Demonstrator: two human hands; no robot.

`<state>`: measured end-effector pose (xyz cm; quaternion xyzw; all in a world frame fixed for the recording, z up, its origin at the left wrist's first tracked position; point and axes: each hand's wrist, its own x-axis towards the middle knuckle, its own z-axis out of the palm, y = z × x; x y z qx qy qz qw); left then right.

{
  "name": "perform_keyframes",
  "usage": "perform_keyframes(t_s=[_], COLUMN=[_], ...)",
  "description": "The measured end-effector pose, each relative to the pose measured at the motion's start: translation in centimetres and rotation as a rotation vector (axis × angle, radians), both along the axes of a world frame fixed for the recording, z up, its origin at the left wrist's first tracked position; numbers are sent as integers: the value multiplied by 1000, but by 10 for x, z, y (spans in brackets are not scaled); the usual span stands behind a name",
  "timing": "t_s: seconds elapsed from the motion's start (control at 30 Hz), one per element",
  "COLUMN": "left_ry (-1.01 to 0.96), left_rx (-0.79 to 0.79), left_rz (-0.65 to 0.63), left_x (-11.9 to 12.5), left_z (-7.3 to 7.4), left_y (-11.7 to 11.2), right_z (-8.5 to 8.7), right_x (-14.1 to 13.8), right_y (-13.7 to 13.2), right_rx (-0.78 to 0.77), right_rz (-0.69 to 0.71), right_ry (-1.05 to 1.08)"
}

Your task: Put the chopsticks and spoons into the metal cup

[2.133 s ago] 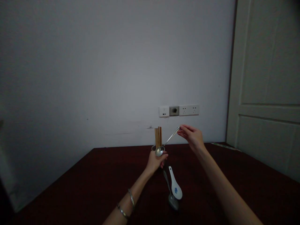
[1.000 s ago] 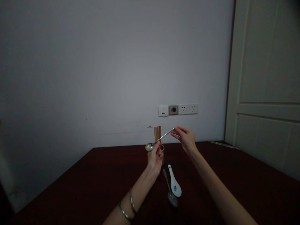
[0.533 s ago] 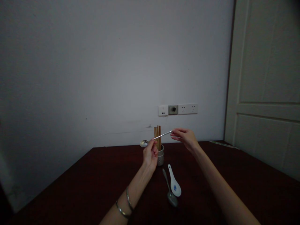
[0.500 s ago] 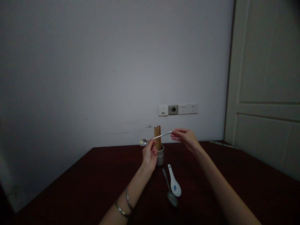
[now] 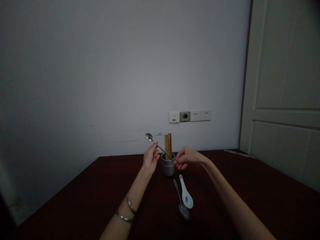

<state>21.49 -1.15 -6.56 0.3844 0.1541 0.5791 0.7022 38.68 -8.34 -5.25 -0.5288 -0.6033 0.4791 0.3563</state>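
Observation:
A long metal spoon (image 5: 158, 145) is held in the air by both hands, bowl up at the left, handle end slanting down to the right. My left hand (image 5: 150, 157) pinches its stem just below the bowl. My right hand (image 5: 185, 157) is closed on the handle end, right beside the rim of a small metal cup (image 5: 168, 167). Several wooden chopsticks (image 5: 168, 145) stand upright in that cup. The spoon's stem crosses in front of them.
On the dark red table (image 5: 75, 206) near me lie a second metal spoon (image 5: 181, 204) and a white ceramic spoon with a blue mark (image 5: 186, 196), side by side. Wall sockets (image 5: 190, 116) sit behind the cup. A pale door (image 5: 285, 93) stands at the right.
The spoon has tipped over: its bowl rose up and to the left, while my right hand dropped with the handle end to the cup's rim. My left hand shifted left, clear of the cup.

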Motion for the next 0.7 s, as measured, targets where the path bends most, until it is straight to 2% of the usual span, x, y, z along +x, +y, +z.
perform_keyframes(t_s=[0.17,0.33,0.7], left_ry=[96,236,409], left_rx=[78,120,176], left_rz=[-25,-53,-52], left_x=[-3,0,4], left_z=[-3,-3,-6], left_y=[4,2,0], right_z=[-18,-32,-47], right_x=[-24,-43,-53], right_y=[10,15,22], right_rx=[-88,-88,-119], right_rz=[94,163,208], right_ry=[-17,43,55])
